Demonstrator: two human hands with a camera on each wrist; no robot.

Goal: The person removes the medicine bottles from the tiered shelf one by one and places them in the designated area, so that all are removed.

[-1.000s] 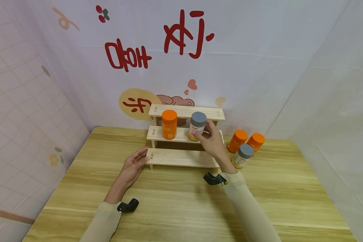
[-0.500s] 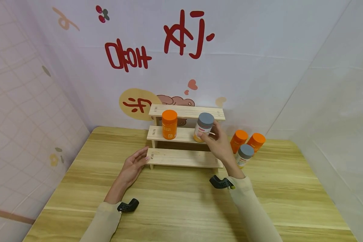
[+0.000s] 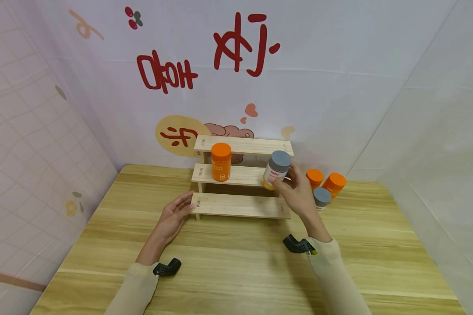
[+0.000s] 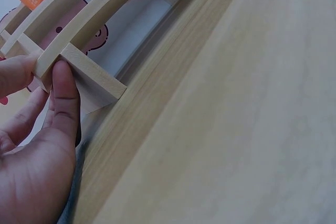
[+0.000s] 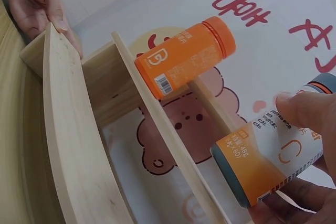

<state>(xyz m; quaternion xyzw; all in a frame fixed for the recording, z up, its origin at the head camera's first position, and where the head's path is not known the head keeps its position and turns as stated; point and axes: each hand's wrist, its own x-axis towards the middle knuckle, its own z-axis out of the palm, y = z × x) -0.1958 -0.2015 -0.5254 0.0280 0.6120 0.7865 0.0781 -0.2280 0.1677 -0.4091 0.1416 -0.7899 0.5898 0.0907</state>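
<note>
A three-step wooden display rack [image 3: 240,206] stands at the back of the table. My left hand [image 3: 174,218] pinches the left end of its lowest step, thumb above and fingers beneath, as the left wrist view shows at the step's end [image 4: 55,51]. My right hand [image 3: 301,194] grips a supplement bottle [image 3: 276,170] with a grey cap and a white and yellow-orange label. In the right wrist view that bottle [image 5: 268,153] is tilted, its base apart from the middle step. An orange bottle [image 3: 220,164] stands upright on the middle step, toward its left.
Right of the rack, two orange bottles [image 3: 335,183] and another grey-capped bottle [image 3: 322,197] stand grouped on the wood-grain table [image 3: 228,267], partly behind my right hand. A printed white backdrop [image 3: 331,96] rises directly behind the rack.
My right hand has carried the grey-capped bottle rightward and slightly toward me, from the middle step's centre toward its right end. My left hand and the orange bottle have stayed put.
</note>
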